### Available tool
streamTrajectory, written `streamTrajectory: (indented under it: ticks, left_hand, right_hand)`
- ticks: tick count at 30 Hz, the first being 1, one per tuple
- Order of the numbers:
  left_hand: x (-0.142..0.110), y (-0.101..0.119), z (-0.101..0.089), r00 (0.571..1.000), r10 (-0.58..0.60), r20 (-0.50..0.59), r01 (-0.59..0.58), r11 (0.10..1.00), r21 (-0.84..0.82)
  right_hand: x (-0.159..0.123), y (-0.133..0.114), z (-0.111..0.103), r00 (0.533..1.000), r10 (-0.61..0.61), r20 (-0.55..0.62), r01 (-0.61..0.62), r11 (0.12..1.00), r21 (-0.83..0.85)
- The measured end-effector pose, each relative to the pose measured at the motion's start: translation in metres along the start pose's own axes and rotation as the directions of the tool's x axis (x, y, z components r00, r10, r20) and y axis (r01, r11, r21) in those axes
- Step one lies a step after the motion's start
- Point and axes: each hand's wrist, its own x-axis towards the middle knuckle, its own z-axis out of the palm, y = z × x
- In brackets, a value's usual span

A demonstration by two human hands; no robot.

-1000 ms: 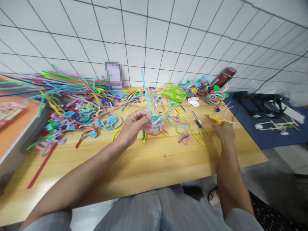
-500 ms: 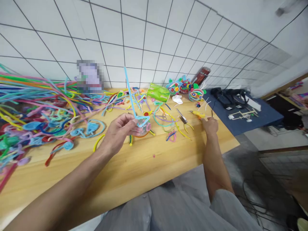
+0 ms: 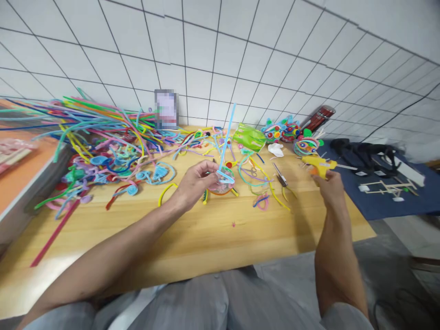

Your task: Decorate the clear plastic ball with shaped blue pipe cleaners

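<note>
Between the fingertips of my left hand (image 3: 196, 183) is a light blue pipe cleaner (image 3: 226, 142), its lower end bent into a small angular loop and its long end pointing up. Just behind and below it a clear round piece with a coloured rim (image 3: 220, 189) shows, partly covered by the loop and fingers; whether I hold it too I cannot tell. At the right, my right hand (image 3: 332, 185) grips a yellow glue gun (image 3: 319, 166) by its handle, raised above the table, nozzle to the left and a white glue stick (image 3: 346, 167) out of its back.
A tangled heap of pipe cleaners (image 3: 113, 142) covers the table's left. Pliers (image 3: 282, 178) and a green packet (image 3: 249, 136) lie on the table (image 3: 192, 238). Colourful decorated balls (image 3: 305, 145) stand near the wall. Wooden stick frames (image 3: 387, 188) rest on a blue surface.
My right hand has lifted the glue gun off the table. My left hand still holds the bent blue pipe cleaner. The view has shifted left, showing an orange surface.
</note>
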Motion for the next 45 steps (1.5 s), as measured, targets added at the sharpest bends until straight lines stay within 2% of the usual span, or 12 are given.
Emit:
streamTrajectory:
  ticks: [3, 5, 6, 11, 15, 19, 23, 28, 34, 45]
  left_hand:
    - [0.001, -0.001, 0.000, 1.000, 0.017, -0.015, -0.016, 1.000, 0.027]
    - [0.002, -0.002, -0.001, 0.999, 0.032, -0.039, -0.030, 0.998, 0.054]
    - [0.002, -0.002, -0.001, 0.998, 0.043, -0.053, -0.040, 0.997, 0.068]
    - [0.003, -0.002, -0.002, 0.989, 0.115, -0.092, -0.103, 0.987, 0.123]
    - [0.005, -0.003, -0.004, 0.993, 0.088, -0.079, -0.078, 0.989, 0.126]
    - [0.006, -0.003, -0.006, 0.997, 0.029, -0.066, -0.024, 0.997, 0.071]
    - [0.006, -0.003, -0.005, 0.999, -0.013, -0.046, 0.014, 1.000, 0.027]
    - [0.008, -0.004, -0.005, 0.998, -0.053, -0.030, 0.052, 0.998, -0.018]
    - [0.012, -0.010, -0.007, 0.997, -0.079, -0.013, 0.079, 0.996, -0.045]
    - [0.014, -0.013, -0.008, 0.994, -0.107, 0.006, 0.107, 0.991, -0.082]
  right_hand:
    - [-0.013, -0.037, 0.001, 0.975, -0.006, 0.222, -0.022, 0.992, 0.122]
    - [-0.025, -0.066, 0.008, 0.927, -0.030, 0.375, -0.064, 0.970, 0.234]
    - [-0.032, -0.080, 0.013, 0.909, -0.059, 0.414, -0.073, 0.952, 0.297]
    - [-0.063, -0.132, 0.038, 0.883, -0.217, 0.415, -0.041, 0.847, 0.530]
    - [-0.083, -0.154, 0.059, 0.848, -0.307, 0.431, 0.011, 0.825, 0.566]
    - [-0.097, -0.161, 0.079, 0.791, -0.399, 0.464, 0.119, 0.844, 0.523]
    - [-0.099, -0.158, 0.093, 0.778, -0.487, 0.397, 0.281, 0.835, 0.473]
    - [-0.096, -0.153, 0.097, 0.741, -0.565, 0.364, 0.433, 0.816, 0.383]
    - [-0.095, -0.149, 0.096, 0.706, -0.599, 0.377, 0.498, 0.799, 0.337]
    - [-0.096, -0.151, 0.098, 0.703, -0.598, 0.386, 0.505, 0.801, 0.321]
